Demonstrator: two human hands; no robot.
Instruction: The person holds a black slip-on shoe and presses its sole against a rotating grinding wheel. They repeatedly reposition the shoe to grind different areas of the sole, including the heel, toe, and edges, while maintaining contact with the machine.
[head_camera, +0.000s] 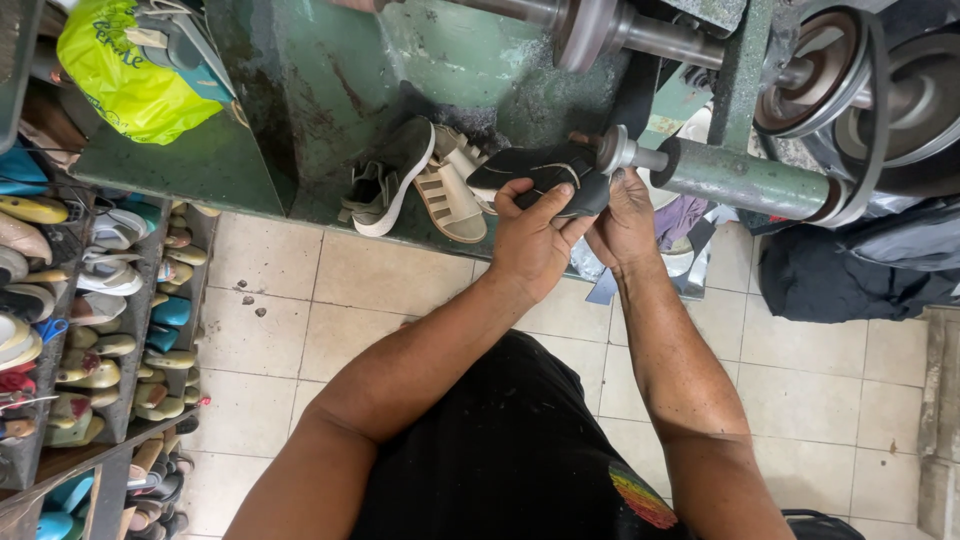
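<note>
Two bare hands meet on a black shoe (545, 172) held up at the far side of the scene, pressed to the small metal head (612, 150) at the end of a green machine's shaft (738, 180). The left hand (532, 240) wraps the shoe from the near side, thumb and fingers pinching its dark, matte upper. The right hand (625, 222) cups it from beneath, fingers closed round it; most of those fingers are hidden behind the shoe. A pale curved line runs across the shoe's side; its far end is hard to make out against the machine.

The machine body (330, 90) is chipped green metal, dusty and scuffed, with round belt pulleys (830, 75) at the far right, cut off by the frame edge. On its ledge, left of the hands, lie a grey sneaker (390, 180) with a white sole and a beige strapped sandal (448, 190).

At far left a crumpled bright yellow-green plastic bag (125, 75) with printing sits on top. Below it, racks (130, 330) hold rows of smooth shoe lasts in cream, teal and yellow, partly cut off. The floor is pale square tile (380, 290).
</note>
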